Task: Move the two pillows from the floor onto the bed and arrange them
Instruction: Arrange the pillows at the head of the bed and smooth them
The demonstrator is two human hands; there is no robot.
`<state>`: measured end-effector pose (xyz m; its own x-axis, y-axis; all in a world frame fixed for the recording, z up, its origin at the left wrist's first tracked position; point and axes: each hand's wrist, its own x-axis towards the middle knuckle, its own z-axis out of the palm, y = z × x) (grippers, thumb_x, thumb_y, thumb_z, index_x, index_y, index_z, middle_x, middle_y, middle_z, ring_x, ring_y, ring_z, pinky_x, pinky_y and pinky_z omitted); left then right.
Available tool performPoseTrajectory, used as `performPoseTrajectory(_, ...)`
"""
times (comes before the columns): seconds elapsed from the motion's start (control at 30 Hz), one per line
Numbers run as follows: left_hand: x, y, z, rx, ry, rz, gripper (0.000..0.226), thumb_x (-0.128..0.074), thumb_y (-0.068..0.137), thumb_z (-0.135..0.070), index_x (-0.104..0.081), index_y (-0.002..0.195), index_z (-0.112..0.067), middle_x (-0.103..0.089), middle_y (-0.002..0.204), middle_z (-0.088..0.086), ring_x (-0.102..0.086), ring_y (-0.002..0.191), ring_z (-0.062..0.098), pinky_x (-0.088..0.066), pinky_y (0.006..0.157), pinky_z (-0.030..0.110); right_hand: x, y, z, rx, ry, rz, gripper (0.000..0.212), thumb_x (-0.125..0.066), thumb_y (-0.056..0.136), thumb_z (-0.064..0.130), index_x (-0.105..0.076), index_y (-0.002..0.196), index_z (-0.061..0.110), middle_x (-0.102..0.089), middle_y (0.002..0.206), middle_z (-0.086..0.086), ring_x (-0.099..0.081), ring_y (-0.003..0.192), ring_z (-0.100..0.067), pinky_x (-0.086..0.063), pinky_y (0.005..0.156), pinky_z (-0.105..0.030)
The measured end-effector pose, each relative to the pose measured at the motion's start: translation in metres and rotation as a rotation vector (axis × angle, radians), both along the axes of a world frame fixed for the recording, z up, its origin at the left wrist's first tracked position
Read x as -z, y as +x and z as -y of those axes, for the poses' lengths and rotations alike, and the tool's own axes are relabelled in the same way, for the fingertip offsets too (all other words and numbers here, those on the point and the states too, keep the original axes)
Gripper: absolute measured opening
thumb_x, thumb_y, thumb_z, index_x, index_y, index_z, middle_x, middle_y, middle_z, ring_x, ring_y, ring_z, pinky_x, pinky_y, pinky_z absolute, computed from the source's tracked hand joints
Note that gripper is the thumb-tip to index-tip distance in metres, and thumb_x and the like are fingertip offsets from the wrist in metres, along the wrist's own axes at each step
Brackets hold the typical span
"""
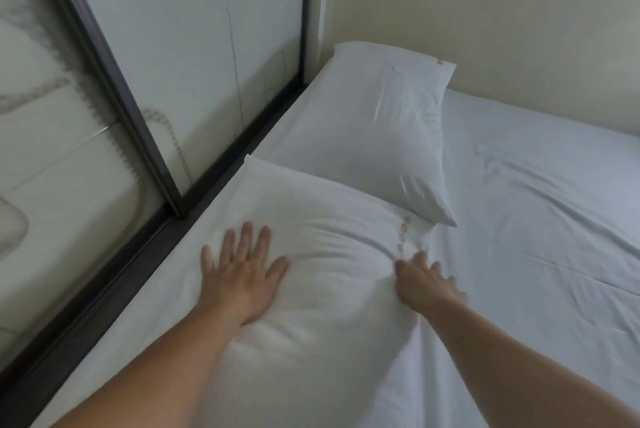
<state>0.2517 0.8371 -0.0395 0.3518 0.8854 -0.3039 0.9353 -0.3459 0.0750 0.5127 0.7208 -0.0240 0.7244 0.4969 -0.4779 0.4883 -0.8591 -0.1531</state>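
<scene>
Two white pillows lie on the bed, which has a white sheet. The far pillow rests in the corner against the cream wall. The near pillow lies in front of it along the bed's left edge, its far end touching the other pillow. My left hand presses flat on the near pillow with fingers spread. My right hand is at the pillow's right edge, fingers curled into the fabric next to a small tan embroidered strip.
A dark-framed glass partition runs along the bed's left side, with frosted panes and a coiled hose behind it. A cream wall stands behind the bed. The sheet to the right is wrinkled.
</scene>
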Motion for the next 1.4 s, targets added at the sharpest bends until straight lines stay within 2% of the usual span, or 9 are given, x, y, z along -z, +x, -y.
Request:
performPoseTrajectory(0.1, -0.018, -0.057, 0.021, -0.210, 0.036, -0.053, 0.083, 0.014, 0.075, -0.070, 0.015, 0.148, -0.032, 0.014, 0.160, 0.004, 0.011, 0.145, 0.031, 0.005, 0.113, 0.059, -0.013, -0.019, 0.032, -0.175, 0.250, 0.204, 0.066, -0.023, 0.096, 0.054, -0.001, 0.151, 0.027, 0.000, 0.162, -0.001, -0.007, 0.145, -0.026, -0.016, 0.114, -0.050)
performPoseTrajectory(0.17, -0.028, -0.058, 0.048, -0.089, 0.060, 0.068, 0.077, 0.013, 0.077, -0.069, 0.023, 0.144, -0.032, 0.023, 0.156, -0.001, 0.015, 0.145, 0.025, 0.007, 0.113, 0.055, -0.015, -0.075, 0.040, -0.454, 0.488, 0.132, 0.068, -0.017, 0.091, 0.064, 0.001, 0.150, 0.036, 0.011, 0.158, 0.011, 0.007, 0.144, -0.012, -0.006, 0.116, -0.043)
performPoseTrajectory(0.23, -0.030, -0.057, 0.088, 0.027, 0.008, 0.127, 0.068, 0.004, 0.083, -0.068, 0.024, 0.141, -0.038, 0.027, 0.152, -0.010, 0.017, 0.144, 0.017, 0.007, 0.114, 0.052, -0.002, -0.127, 0.061, -0.622, 0.422, 0.063, 0.066, -0.011, 0.089, 0.068, 0.003, 0.148, 0.042, 0.018, 0.154, 0.017, 0.015, 0.143, -0.009, 0.002, 0.115, -0.044)
performPoseTrajectory(0.4, -0.020, -0.143, 0.140, -0.224, 0.080, -0.084, 0.075, 0.009, 0.077, -0.071, 0.010, 0.147, -0.042, 0.006, 0.160, -0.012, -0.002, 0.146, 0.016, -0.006, 0.115, 0.052, -0.005, -0.131, 0.117, -0.132, 0.199, 0.099, 0.065, -0.017, 0.096, 0.054, 0.007, 0.151, 0.028, 0.011, 0.161, 0.000, 0.006, 0.146, -0.024, -0.006, 0.115, -0.052)
performPoseTrajectory(0.47, -0.024, -0.155, 0.151, -0.227, 0.068, -0.039, 0.088, 0.017, 0.068, -0.071, 0.011, 0.148, -0.037, 0.006, 0.161, -0.003, -0.001, 0.146, 0.024, -0.004, 0.114, 0.055, -0.007, -0.170, 0.132, -0.334, 0.439, 0.173, 0.067, -0.014, 0.094, 0.057, 0.011, 0.150, 0.031, 0.015, 0.159, 0.003, 0.012, 0.145, -0.020, 0.001, 0.116, -0.047)
performPoseTrajectory(0.57, -0.021, -0.140, 0.180, 0.000, 0.014, 0.130, 0.078, 0.013, 0.074, -0.074, 0.025, 0.142, -0.039, 0.020, 0.158, -0.002, 0.013, 0.145, 0.023, 0.004, 0.113, 0.056, 0.012, -0.245, 0.173, -0.715, 0.582, 0.112, 0.064, -0.014, 0.093, 0.063, -0.002, 0.150, 0.038, 0.011, 0.158, 0.011, 0.013, 0.145, -0.014, 0.007, 0.115, -0.045)
performPoseTrajectory(0.77, -0.005, -0.209, 0.185, -0.278, -0.073, -0.094, 0.093, 0.013, 0.068, -0.080, 0.011, 0.148, -0.032, 0.000, 0.161, 0.008, -0.004, 0.145, 0.035, -0.002, 0.111, 0.064, 0.035, -0.193, 0.237, -0.166, 0.287, 0.041, 0.075, -0.013, 0.088, 0.068, 0.006, 0.150, 0.030, 0.003, 0.162, 0.000, -0.001, 0.146, -0.025, -0.012, 0.114, -0.054)
performPoseTrajectory(0.93, -0.032, -0.170, 0.193, -0.100, 0.056, 0.188, 0.079, 0.002, 0.082, -0.072, 0.009, 0.149, -0.032, -0.001, 0.161, 0.007, 0.000, 0.146, 0.030, 0.002, 0.114, 0.057, 0.020, -0.233, 0.223, -0.133, 0.477, -0.076, 0.083, -0.021, 0.084, 0.073, 0.009, 0.149, 0.032, 0.008, 0.161, -0.004, 0.003, 0.146, -0.027, -0.010, 0.115, -0.051)
performPoseTrajectory(1.4, -0.081, -0.041, 0.134, 0.114, 0.201, 0.473, 0.082, 0.009, 0.077, -0.077, 0.004, 0.149, -0.036, -0.003, 0.161, 0.002, -0.005, 0.146, 0.024, -0.001, 0.116, 0.051, -0.042, -0.128, 0.126, -0.285, 0.527, 0.245, 0.074, -0.017, 0.089, 0.069, 0.000, 0.151, 0.033, -0.005, 0.161, -0.007, -0.011, 0.144, -0.027, -0.015, 0.115, -0.043)
